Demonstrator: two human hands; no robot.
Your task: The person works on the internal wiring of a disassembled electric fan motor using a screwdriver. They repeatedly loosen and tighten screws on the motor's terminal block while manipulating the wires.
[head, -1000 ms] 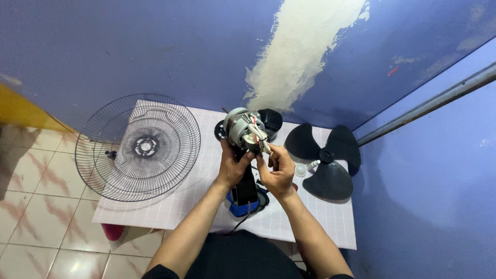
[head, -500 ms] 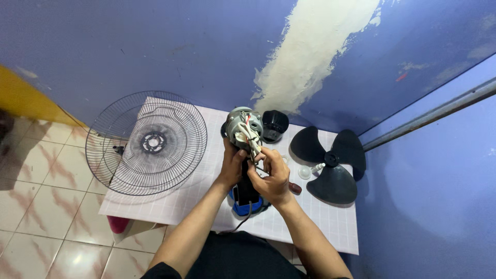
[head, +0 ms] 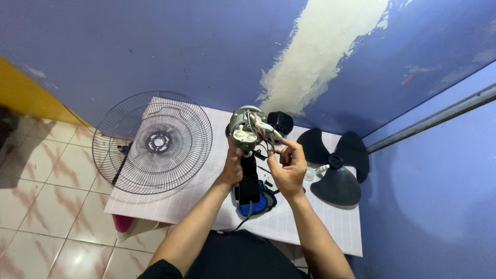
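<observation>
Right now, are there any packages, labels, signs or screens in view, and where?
None that I can make out: no package, sign or screen.
Fan motor: held up over the table, silver with a white part and wires; any label is too small to tell.
Left hand: grips the black stem below the motor.
Right hand: pinches the wires.
</observation>
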